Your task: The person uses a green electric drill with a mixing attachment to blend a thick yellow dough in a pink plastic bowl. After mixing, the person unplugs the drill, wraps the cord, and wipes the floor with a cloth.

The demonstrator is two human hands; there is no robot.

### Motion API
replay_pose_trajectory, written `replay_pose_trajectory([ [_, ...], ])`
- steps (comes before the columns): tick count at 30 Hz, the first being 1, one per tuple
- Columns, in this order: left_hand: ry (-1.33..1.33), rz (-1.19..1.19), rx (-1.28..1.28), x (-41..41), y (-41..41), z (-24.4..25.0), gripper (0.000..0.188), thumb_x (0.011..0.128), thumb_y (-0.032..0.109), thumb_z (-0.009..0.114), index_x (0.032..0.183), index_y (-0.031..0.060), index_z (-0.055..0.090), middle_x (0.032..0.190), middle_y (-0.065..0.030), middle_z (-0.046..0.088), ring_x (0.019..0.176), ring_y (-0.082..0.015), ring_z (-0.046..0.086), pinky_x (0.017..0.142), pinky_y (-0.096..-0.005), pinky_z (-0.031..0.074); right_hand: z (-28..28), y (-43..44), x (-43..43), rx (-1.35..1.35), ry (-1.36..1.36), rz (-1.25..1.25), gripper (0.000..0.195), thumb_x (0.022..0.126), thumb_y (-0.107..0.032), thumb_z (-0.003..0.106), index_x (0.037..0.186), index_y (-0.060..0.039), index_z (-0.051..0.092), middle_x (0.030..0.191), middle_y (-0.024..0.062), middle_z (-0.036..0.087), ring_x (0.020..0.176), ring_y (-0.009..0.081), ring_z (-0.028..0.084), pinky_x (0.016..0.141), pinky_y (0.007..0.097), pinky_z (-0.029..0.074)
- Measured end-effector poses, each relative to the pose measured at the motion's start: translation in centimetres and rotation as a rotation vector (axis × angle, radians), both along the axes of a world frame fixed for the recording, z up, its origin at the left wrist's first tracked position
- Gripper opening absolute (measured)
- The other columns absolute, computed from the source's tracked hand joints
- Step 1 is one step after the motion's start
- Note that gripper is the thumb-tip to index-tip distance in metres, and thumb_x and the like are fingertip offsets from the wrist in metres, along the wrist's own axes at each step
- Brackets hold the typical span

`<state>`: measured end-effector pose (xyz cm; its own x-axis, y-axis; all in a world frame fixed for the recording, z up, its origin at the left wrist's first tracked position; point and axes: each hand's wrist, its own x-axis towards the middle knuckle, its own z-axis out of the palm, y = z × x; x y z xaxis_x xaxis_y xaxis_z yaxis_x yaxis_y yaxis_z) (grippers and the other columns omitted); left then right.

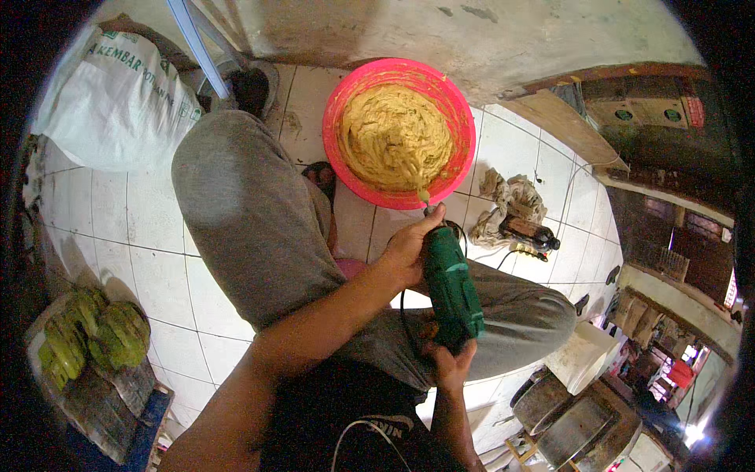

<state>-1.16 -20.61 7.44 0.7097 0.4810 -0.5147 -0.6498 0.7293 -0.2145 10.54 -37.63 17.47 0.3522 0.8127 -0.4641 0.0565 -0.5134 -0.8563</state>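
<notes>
A green power drill (pixel 449 283) lies along my lap, its front pointed at a pink plastic basin (pixel 466 127). My left hand (pixel 413 245) wraps the drill's front end, close to the chuck. At the rear end, my right hand (pixel 451 357) grips the housing; part of its fingers is hidden under the tool. From the chuck a batter-coated shaft (pixel 423 194) crosses the basin's near rim into thick yellow batter (pixel 395 133). The batter is heaped and ridged, with smears up the basin's inner wall. Whatever is on the shaft's tip is buried.
A crumpled cloth (pixel 513 197), a dark bottle (pixel 531 232) and a power strip (pixel 528 253) lie right of the basin. Green bananas (pixel 97 333) sit at lower left, a white sack (pixel 127 106) at upper left. Large metal pots (pixel 575 425) stand at lower right. A wall (pixel 424 29) rises behind the basin.
</notes>
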Motion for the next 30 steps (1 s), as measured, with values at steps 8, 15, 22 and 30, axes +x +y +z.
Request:
replay_pose_trajectory([
  [8,0.043,0.104,-0.087,1.2,-1.4,0.0,0.036,0.094,0.044,0.062,0.091,0.0082,0.064,0.08,-0.0099,0.066,0.071,-0.0258,0.064,0.071,-0.0459,0.054,0.2,0.1,0.7,-0.067,0.088,0.05,0.038,0.069,0.003,0.061,0.107,0.0032,0.061,0.097,0.0107,0.066,0.079,0.0207,0.063,0.071,0.0318,0.052],
  [15,0.006,0.127,-0.163,1.4,-0.9,-0.3,0.034,0.089,0.043,0.068,0.097,0.0102,0.065,0.081,-0.009,0.065,0.074,-0.0253,0.064,0.071,-0.0443,0.054,-0.3,-0.7,1.5,-0.112,0.106,-0.019,0.041,0.07,0.001,0.069,0.109,-0.0003,0.061,0.101,0.0098,0.067,0.088,0.0207,0.064,0.079,0.036,0.054],
  [22,0.061,0.142,-0.021,1.3,-2.5,0.3,0.034,0.092,0.04,0.066,0.108,0.01,0.06,0.096,-0.0081,0.066,0.083,-0.0245,0.065,0.08,-0.0425,0.055,-2.5,-3.9,2.0,-0.043,0.217,-0.088,0.048,0.072,0.001,0.075,0.117,-0.0023,0.058,0.113,0.0127,0.065,0.099,0.0237,0.064,0.087,0.0382,0.054],
  [30,0.1,0.112,0.329,2.8,-2.4,8.6,0.031,0.094,0.02,0.067,0.119,0.006,0.055,0.105,-0.0079,0.067,0.095,-0.0186,0.065,0.086,-0.0355,0.053,-1.6,-6.7,4.7,0.108,0.14,-0.126,0.072,0.06,-0.01,0.069,0.127,0.0089,0.049,0.11,0.0219,0.063,0.092,0.0352,0.066,0.066,0.0441,0.059],
])
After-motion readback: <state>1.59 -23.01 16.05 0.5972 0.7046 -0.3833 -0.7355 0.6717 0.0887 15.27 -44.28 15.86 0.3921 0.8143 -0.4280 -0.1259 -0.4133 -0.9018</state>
